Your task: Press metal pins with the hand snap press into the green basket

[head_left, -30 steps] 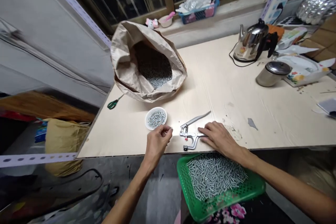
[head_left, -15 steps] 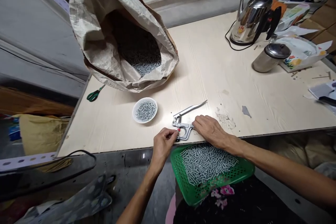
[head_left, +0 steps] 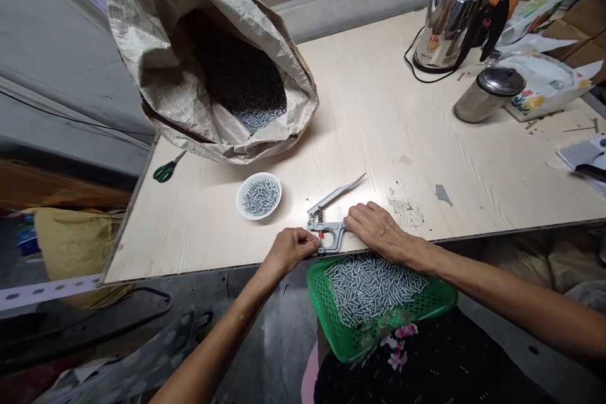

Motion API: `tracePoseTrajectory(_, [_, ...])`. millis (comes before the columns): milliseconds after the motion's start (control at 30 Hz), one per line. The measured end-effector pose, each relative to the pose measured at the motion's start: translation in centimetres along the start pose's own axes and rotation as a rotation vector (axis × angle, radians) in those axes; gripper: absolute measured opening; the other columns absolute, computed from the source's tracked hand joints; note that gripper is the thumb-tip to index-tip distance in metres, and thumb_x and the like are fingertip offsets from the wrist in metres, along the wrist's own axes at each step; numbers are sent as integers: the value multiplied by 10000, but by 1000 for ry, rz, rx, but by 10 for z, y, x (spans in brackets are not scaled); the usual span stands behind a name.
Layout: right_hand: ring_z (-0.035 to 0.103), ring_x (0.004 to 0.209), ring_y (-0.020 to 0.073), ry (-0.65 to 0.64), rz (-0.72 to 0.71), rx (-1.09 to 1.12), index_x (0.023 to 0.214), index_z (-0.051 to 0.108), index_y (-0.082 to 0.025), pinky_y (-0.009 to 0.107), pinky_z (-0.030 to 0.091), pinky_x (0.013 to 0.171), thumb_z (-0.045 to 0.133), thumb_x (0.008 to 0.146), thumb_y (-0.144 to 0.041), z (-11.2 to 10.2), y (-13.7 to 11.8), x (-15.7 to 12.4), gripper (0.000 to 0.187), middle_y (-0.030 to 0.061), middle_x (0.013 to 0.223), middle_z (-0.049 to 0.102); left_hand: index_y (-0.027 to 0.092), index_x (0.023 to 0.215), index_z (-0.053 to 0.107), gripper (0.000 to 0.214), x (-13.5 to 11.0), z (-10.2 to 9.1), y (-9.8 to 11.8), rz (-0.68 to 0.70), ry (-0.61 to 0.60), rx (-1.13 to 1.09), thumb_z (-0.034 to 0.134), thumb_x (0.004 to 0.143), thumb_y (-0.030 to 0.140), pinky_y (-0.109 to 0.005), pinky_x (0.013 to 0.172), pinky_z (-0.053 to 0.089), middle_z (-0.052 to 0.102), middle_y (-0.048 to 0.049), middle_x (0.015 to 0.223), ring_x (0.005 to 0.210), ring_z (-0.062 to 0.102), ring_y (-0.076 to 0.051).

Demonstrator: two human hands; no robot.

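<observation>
Grey snap-fastener pliers (head_left: 338,227) lie at the table's front edge, with the long upper handle raised and a spring and red part at the jaw. My right hand (head_left: 374,227) is closed round the end of their lower handle. At the jaw, the thumb and fingers of my left hand (head_left: 296,246) are pinched together; anything between them is too small to name. A white bowl (head_left: 240,202) of small silvery metal pieces (head_left: 261,196) stands beyond my left hand. Below the table edge, a green perforated basket (head_left: 341,344) holds many similar pieces.
A large paper-like sack (head_left: 156,69) with metal pieces inside stands open at the back left. Green-handled scissors (head_left: 165,170) lie at the left edge. A steel kettle (head_left: 449,31), a lidded jar (head_left: 487,95) and a flowered packet (head_left: 540,88) stand at the back right.
My left forearm has swung outward to the left, while its pinched fingers stay by the jaw. My right hand keeps its grip on the pliers. The view has shifted slightly.
</observation>
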State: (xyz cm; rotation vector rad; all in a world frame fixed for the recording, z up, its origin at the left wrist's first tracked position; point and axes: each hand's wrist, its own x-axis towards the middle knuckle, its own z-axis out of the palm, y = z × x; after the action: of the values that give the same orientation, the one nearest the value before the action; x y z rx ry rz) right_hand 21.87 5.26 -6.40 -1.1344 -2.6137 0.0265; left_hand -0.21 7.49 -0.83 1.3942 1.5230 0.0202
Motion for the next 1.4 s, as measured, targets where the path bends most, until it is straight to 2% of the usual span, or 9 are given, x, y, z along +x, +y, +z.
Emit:
tracePoseTrajectory(267, [397, 766, 192, -29, 23, 38, 831, 491, -174, 335, 265, 687, 373, 907, -46, -2, 1, 4, 190, 41, 821, 514, 141, 570, 610, 205, 4, 4, 6, -79, -41, -4, 632, 640, 332, -222, 521, 278, 450, 60, 473, 490, 364, -74])
tracePoseTrajectory(400, [452, 861, 215, -99, 67, 121, 888, 530, -170, 344, 327, 733, 482, 924, -217, -6, 8, 6, 76, 70, 934, 564, 147, 572, 608, 209, 3, 5, 6, -90, -28, -15, 618, 654, 339, -222, 519, 289, 462, 56, 466, 487, 374, -80])
tracePoseTrajectory(533, [300, 1262, 334, -116, 91, 183, 1287, 419, -131, 460, 316, 966, 667, 787, -510, -17, 28, 8, 675, 194, 1403, 348, 147, 584, 625, 203, 3, 5, 7, -94, -16, -11, 621, 660, 335, -221, 530, 311, 498, 47, 476, 506, 417, -89])
tracePoseTrajectory(633, [173, 1346, 377, -203, 67, 187, 1405, 287, -141, 557, 230, 1039, 681, 710, -630, -22, 44, 14, 937, 205, 1453, 289, 146, 597, 636, 197, 2, 4, 8, -100, -15, -5, 629, 658, 333, -224, 536, 318, 504, 47, 480, 506, 424, -90])
tracePoseTrajectory(833, [407, 1184, 342, -293, 59, 195, 1363, 353, -126, 515, 320, 991, 758, 641, -575, -28, 56, 27, 942, 182, 1310, 463, 147, 576, 621, 215, 2, 5, 9, -110, -7, -1, 637, 660, 344, -228, 552, 320, 487, 53, 478, 506, 415, -88])
tracePoseTrajectory(1100, [468, 1044, 285, -235, 60, 235, 1349, 370, -163, 425, 368, 881, 741, 739, -441, -34, 46, 23, 766, 127, 1172, 549, 143, 593, 616, 254, 0, 5, 6, -97, -9, 134, 613, 738, 351, -239, 552, 329, 509, 33, 510, 527, 454, -106])
tracePoseTrajectory(1200, [479, 990, 268, -201, 59, 254, 1334, 384, -171, 406, 378, 835, 722, 776, -381, -34, 41, 21, 685, 110, 1110, 571, 138, 713, 653, 239, -9, 15, 5, 38, 174, 365, 558, 820, 328, -270, 612, 385, 605, -32, 690, 649, 537, -152])
tracePoseTrajectory(1300, [484, 975, 256, -175, 65, 283, 1336, 376, -175, 398, 391, 823, 713, 791, -320, -30, 37, 18, 656, 104, 1090, 576, 152, 1041, 618, 251, -9, 28, 10, 350, 406, 581, 546, 858, 309, -339, 760, 445, 613, -106, 1030, 949, 547, -236])
tracePoseTrajectory(1400, [485, 1007, 258, -152, 65, 309, 1380, 308, -182, 417, 399, 853, 728, 770, -303, -29, 36, 16, 751, 116, 1139, 559, 165, 1284, 433, 520, 7, 35, 22, 640, 359, 697, 623, 819, 300, -422, 914, 429, 497, -139, 1291, 1171, 438, -281])
